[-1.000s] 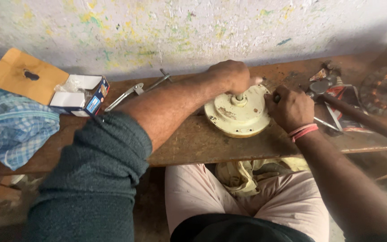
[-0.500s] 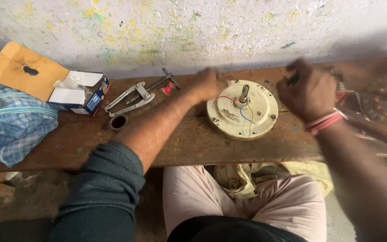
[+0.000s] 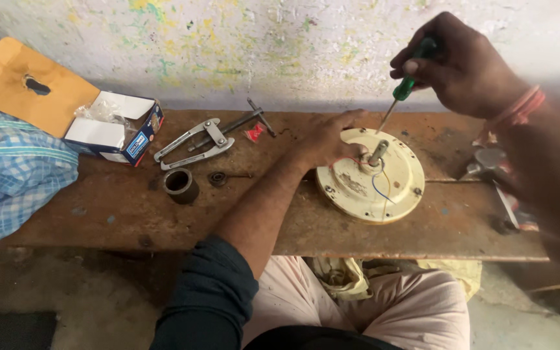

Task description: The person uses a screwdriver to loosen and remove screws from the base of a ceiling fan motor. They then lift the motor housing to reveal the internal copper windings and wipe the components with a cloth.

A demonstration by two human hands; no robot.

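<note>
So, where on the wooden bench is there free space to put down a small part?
Bare wood lies on the bench along the near edge, between the checked cloth and the left forearm, below the metal ring. A narrower strip runs in front of the cream round housing. The right end is crowded with tools; the puller fills the back.

Right forearm [image 3: 552,168] blurred, hiding tools behind; checked cloth [image 3: 14,175] cut off left.

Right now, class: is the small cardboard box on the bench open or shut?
Open. The cardboard box has its white flaps folded back, and crumpled clear plastic shows at its mouth. What else is inside cannot be told.
</note>
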